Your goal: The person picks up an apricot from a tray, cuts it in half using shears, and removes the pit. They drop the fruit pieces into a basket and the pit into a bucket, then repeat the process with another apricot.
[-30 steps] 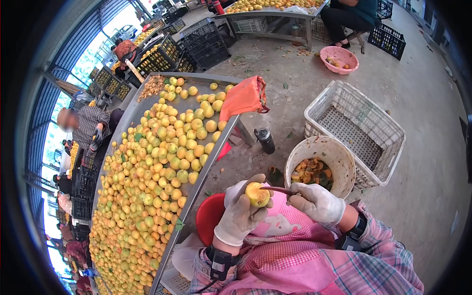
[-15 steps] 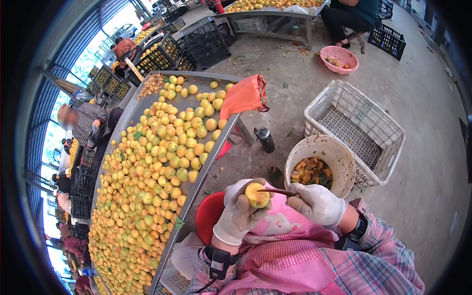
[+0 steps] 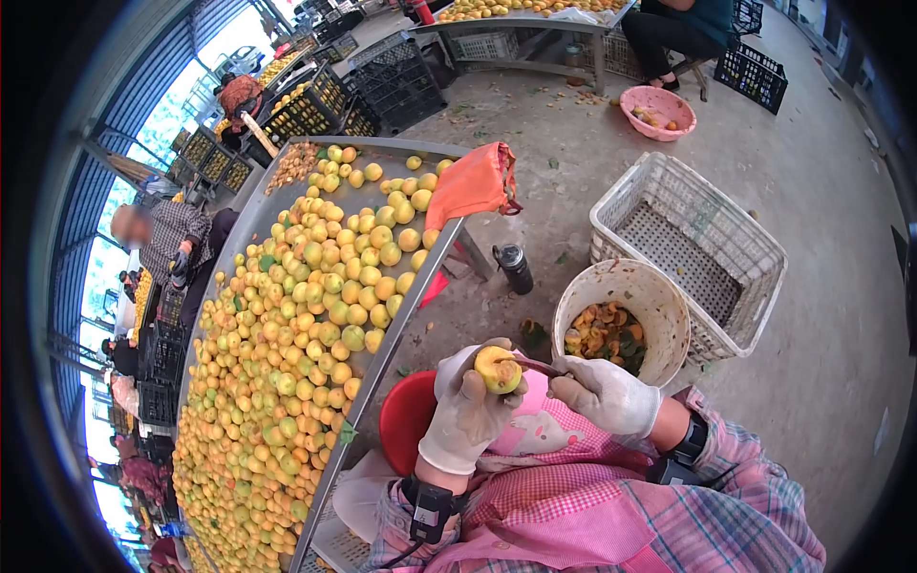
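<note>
My left hand [image 3: 461,420], in a white glove with stained fingertips, is closed around a yellow apricot [image 3: 500,374] above my lap. Part of the fruit's top is cut, showing paler flesh. Gloved as well, my right hand [image 3: 616,396] grips a slim dark knife [image 3: 541,367], its tip end against the apricot's cut top. The knife's handle is mostly covered by my fingers. Beyond my right hand stands a whitish bucket [image 3: 671,334] with peelings and fruit pieces [image 3: 607,334] inside.
At my left, a metal-edged table [image 3: 411,315] bears many apricots [image 3: 287,363], with an orange cloth [image 3: 473,186] over its corner. A dark bottle [image 3: 515,269], white crate [image 3: 764,320], pink basin [image 3: 659,133] and red stool [image 3: 401,420] are around me. A person [image 3: 177,239] sits across the table.
The knife's tip has moved over the apricot's top, where the cut now looks deeper. My right hand has shifted slightly left and its grip has turned a little. Both hands keep their hold.
</note>
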